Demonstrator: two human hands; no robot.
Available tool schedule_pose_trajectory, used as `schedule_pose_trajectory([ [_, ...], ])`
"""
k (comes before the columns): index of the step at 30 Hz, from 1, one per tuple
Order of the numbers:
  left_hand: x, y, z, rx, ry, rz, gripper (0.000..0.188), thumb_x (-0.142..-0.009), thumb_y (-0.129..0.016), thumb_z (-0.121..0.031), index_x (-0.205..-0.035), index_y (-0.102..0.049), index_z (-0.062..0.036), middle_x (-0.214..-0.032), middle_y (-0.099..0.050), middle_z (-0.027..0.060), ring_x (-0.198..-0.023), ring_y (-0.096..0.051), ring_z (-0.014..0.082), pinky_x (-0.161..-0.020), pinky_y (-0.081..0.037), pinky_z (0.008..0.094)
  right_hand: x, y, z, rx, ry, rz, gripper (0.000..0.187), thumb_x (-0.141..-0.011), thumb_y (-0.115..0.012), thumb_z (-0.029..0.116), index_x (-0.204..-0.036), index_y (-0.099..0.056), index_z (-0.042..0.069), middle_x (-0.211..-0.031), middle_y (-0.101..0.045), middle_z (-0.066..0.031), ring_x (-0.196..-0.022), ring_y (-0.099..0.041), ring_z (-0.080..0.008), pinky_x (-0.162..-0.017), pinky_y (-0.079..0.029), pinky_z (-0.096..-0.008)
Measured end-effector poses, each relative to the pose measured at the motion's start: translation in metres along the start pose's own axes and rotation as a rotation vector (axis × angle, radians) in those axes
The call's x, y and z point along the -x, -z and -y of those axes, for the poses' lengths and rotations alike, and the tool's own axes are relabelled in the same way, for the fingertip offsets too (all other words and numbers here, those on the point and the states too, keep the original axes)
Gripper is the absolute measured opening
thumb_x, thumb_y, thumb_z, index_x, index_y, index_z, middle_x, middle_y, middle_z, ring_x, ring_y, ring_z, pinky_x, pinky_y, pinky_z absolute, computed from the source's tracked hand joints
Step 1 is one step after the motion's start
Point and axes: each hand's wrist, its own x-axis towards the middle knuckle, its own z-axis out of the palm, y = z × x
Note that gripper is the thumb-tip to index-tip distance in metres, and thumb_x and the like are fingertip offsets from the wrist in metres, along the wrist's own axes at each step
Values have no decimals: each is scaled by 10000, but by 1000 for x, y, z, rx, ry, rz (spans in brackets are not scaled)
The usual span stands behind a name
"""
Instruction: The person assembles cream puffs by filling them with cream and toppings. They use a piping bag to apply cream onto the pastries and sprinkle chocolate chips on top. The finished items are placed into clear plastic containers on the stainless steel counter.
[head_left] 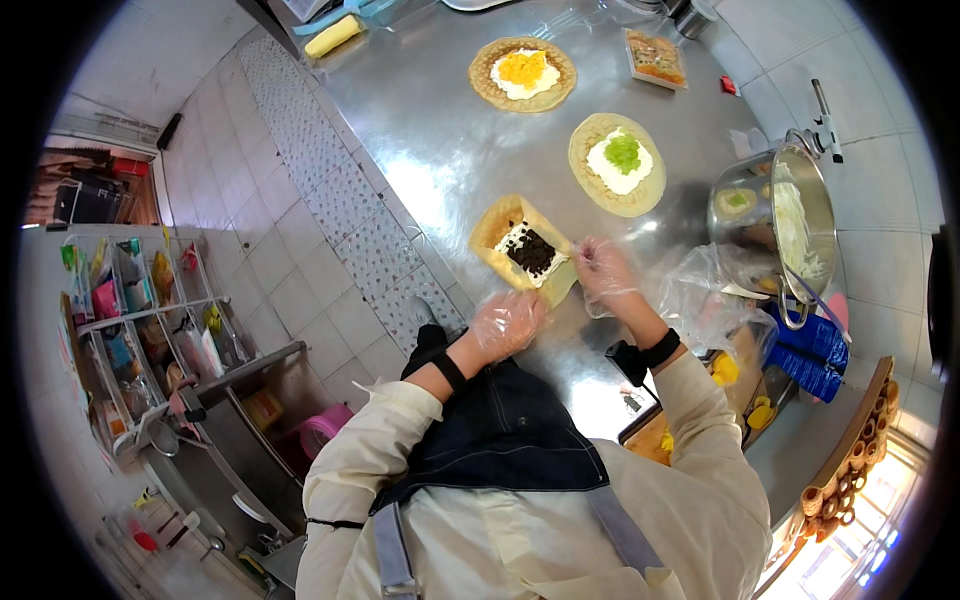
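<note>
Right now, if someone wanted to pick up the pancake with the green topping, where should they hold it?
I'd pinch the pancake by its bare near rim, coming in from the side the right hand is on. It lies flat, with cream and green topping in the middle, so the rim is likely the cleanest grip.

On the table (pixel 420 130), left of a pot (pixel 745 210), two pancakes (pixel 562 82) (pixel 590 152) lie beyond the nearest pancake (pixel 488 226).

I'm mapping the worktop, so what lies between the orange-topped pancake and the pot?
In the head view, the green-topped pancake lies between the orange-topped one and the pot.
</note>
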Motion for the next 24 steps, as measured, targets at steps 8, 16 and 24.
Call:
schedule_pose_trajectory([
  [8, -9, -11, 1, -112, 12, 26, 89, -758, -546, -172, -820, -536, -108, -728, -537, 38, -626, -575, 193, -525, -462, 327, -4, 10, 14, -704, -171, 208, 187, -883, -577, 205, -830, -552, 27, -680, -549, -33, -613, -519, -120, -582, -434, -285],
  [16, -10, -4, 9, 173, 236, -115, 101, -817, -584, -157, -856, -561, -66, -747, -577, 93, -649, -607, 246, -548, -483, 365, 5, 56, 20, 115, 491, 181, 471, -704, -713, 113, -1133, -526, 62, -1051, -584, -161, -944, -572, -311, -815, -479, -391],
  [24, -18, 0, 18, 773, 827, -151, 100, -855, -552, -151, -899, -549, -62, -753, -572, 130, -675, -576, 301, -597, -444, 398, -22, 19, 4, 85, 706, 19, 600, -630, -784, 120, -1172, -531, 71, -1104, -571, -140, -902, -580, -295, -752, -485, -384],
])
